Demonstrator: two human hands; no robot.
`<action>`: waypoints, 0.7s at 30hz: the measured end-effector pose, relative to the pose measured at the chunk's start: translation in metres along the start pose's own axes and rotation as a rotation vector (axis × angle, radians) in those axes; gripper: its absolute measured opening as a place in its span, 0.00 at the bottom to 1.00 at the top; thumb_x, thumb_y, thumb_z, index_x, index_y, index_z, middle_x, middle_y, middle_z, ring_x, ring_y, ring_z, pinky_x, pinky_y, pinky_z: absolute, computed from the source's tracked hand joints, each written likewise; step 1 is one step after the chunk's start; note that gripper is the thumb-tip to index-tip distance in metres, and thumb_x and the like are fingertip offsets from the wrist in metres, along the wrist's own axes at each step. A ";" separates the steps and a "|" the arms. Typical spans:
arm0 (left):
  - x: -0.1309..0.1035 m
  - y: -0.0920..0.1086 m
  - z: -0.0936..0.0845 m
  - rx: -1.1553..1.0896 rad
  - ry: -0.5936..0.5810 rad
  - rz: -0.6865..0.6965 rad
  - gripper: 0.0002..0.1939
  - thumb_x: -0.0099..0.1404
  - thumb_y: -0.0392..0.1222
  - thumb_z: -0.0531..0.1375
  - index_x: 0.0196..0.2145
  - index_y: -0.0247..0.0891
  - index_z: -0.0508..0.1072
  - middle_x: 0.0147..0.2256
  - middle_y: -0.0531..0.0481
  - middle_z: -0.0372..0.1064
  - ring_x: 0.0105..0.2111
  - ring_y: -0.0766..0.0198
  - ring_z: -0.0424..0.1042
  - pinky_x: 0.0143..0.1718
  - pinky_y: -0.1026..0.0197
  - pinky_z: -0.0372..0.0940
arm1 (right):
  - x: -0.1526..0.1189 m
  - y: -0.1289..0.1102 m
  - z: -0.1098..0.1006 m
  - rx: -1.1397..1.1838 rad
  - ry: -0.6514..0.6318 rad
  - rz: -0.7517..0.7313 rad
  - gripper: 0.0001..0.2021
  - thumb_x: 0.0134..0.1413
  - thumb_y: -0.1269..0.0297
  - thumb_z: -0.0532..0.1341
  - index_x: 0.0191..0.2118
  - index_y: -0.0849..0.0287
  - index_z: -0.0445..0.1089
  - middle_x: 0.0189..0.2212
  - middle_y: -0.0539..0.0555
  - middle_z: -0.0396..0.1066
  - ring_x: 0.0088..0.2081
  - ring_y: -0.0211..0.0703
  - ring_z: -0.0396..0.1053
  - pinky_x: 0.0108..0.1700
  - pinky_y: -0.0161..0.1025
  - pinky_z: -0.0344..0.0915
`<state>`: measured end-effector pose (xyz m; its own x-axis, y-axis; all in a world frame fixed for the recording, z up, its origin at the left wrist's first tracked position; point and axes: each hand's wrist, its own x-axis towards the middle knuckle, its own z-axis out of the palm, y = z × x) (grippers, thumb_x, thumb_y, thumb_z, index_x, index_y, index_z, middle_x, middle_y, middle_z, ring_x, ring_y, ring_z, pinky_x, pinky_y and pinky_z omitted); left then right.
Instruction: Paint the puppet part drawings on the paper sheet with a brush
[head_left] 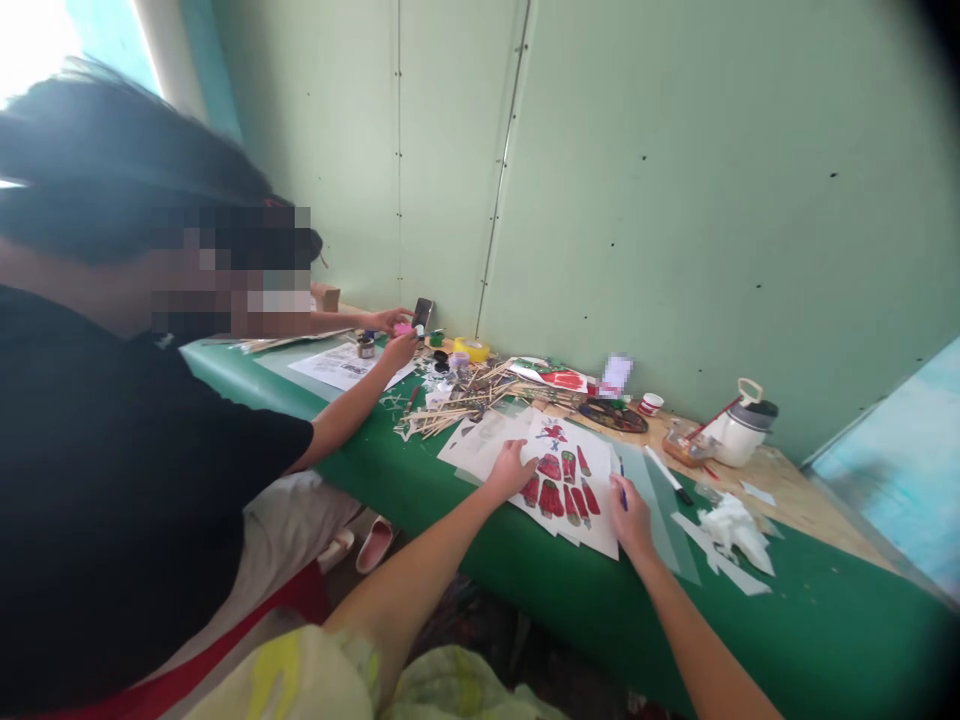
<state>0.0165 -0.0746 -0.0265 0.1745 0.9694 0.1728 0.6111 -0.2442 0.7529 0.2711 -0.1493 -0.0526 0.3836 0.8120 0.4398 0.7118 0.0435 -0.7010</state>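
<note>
A white sheet (600,455) with red and green painted shapes lies in front of me, over other papers. My left hand (511,470) rests on its left side, fingers stretched out and thumb apart. At the sheet's right edge, my right hand (631,512) grips a slim blue paintbrush (622,468), which points upward. The lower part of the brush is hidden by the fingers. Just right of that hand lies a white marker with a black end (670,475).
A co-worker in a dark shirt (135,480) sits at left, arms over the table. Thin wooden sticks (472,390), yellow tape (471,349) and a paint palette (613,415) lie along the back. At right are a white sprayer bottle (735,435) and crumpled tissue (735,530).
</note>
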 end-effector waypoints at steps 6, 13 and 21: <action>-0.006 0.004 -0.001 -0.054 -0.015 -0.001 0.22 0.72 0.47 0.62 0.59 0.38 0.69 0.59 0.41 0.67 0.54 0.52 0.72 0.54 0.43 0.71 | -0.004 0.001 -0.001 0.018 0.034 0.010 0.33 0.58 0.41 0.47 0.45 0.62 0.78 0.46 0.68 0.80 0.49 0.61 0.77 0.52 0.56 0.72; -0.010 0.001 -0.002 -0.125 -0.024 0.019 0.23 0.72 0.46 0.63 0.61 0.39 0.68 0.60 0.41 0.66 0.56 0.51 0.71 0.56 0.42 0.70 | -0.005 0.003 0.000 0.017 0.019 0.045 0.30 0.57 0.43 0.48 0.45 0.63 0.77 0.47 0.70 0.80 0.50 0.64 0.77 0.54 0.58 0.71; 0.004 -0.002 -0.004 -0.162 -0.071 -0.048 0.23 0.71 0.46 0.63 0.61 0.39 0.68 0.58 0.41 0.67 0.53 0.53 0.72 0.54 0.44 0.71 | -0.008 0.007 0.000 0.002 -0.011 0.081 0.33 0.56 0.40 0.48 0.46 0.64 0.75 0.49 0.73 0.78 0.52 0.69 0.76 0.56 0.62 0.70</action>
<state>0.0132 -0.0700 -0.0243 0.2061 0.9740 0.0935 0.4882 -0.1851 0.8529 0.2733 -0.1552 -0.0611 0.4332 0.8192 0.3759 0.6774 -0.0209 -0.7353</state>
